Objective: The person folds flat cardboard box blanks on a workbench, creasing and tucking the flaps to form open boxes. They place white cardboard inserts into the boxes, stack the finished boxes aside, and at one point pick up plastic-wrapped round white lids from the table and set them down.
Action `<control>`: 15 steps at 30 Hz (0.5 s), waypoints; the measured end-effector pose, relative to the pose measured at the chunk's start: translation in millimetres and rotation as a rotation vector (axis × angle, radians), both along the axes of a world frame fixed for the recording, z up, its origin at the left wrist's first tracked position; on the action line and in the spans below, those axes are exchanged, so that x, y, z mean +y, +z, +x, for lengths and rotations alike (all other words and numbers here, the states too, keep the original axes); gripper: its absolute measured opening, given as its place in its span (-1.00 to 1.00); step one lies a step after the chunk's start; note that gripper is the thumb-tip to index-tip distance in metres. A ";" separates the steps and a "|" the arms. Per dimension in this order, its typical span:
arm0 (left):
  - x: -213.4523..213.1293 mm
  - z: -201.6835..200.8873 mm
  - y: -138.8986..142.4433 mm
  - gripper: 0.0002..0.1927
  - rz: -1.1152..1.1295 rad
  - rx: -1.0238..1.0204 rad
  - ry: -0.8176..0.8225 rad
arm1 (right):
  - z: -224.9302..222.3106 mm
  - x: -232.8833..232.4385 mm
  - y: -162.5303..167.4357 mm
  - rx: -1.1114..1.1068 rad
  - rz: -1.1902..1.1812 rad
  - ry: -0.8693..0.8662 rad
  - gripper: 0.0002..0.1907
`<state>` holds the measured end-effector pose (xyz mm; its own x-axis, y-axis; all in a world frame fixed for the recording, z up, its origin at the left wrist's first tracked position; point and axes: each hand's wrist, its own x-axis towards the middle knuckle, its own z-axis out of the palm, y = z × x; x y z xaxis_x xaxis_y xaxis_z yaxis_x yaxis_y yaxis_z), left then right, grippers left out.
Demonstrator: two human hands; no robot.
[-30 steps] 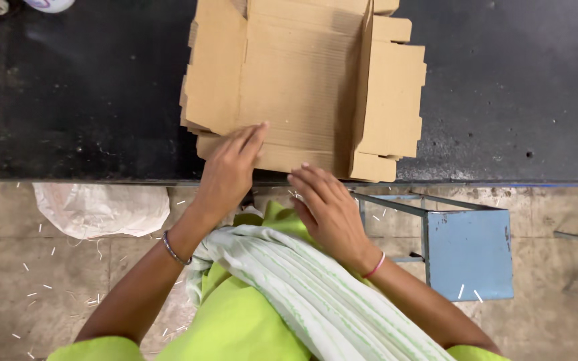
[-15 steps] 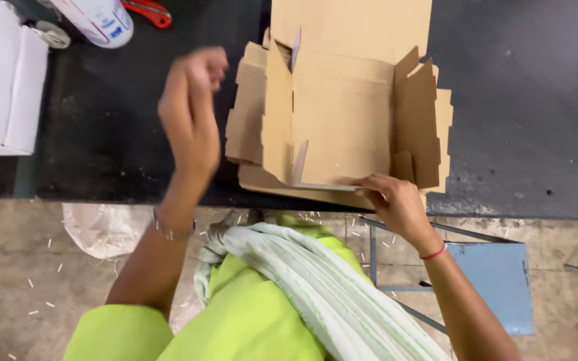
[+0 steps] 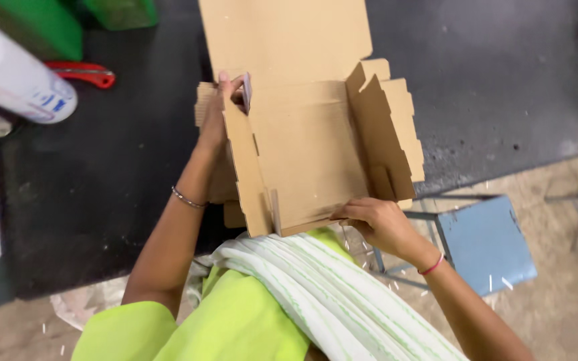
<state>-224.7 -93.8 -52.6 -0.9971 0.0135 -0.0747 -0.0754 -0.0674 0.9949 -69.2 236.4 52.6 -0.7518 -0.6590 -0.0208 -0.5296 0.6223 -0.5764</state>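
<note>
The flat-cut cardboard box lies half folded on the dark worktop, its near edge hanging at the worktop's front, just above the person's lap. The left hand reaches up along the raised left side wall, its fingers pinched on the wall's top corner. The right hand grips the near right corner of the box, fingers curled under the front edge, though how tightly they close is hard to tell from here. The right side wall stands upright and the lid panel lies flat beyond.

To the left on the worktop lie a white roll, a red-handled tool and green containers. A blue stool stands on the floor to the right.
</note>
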 end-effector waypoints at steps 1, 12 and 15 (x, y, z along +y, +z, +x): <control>-1.3 2.4 3.4 -0.15 0.035 0.005 -0.032 | 0.6 -1.4 4.1 -0.089 0.018 -0.006 -0.72; -0.1 22.5 32.2 -0.19 0.258 -0.036 0.039 | -104.4 63.7 -46.9 -0.389 -0.723 -0.754 -0.41; -1.5 21.0 34.7 -0.18 0.329 -0.056 0.008 | -129.5 95.6 -70.4 -0.641 -0.876 -0.863 -0.35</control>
<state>-203.7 -95.3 -17.9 -0.9918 0.0377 -0.1220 -0.1271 -0.3848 0.9142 -198.7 332.1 -17.8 -0.9405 0.0270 -0.3388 0.3361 -0.0733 -0.9390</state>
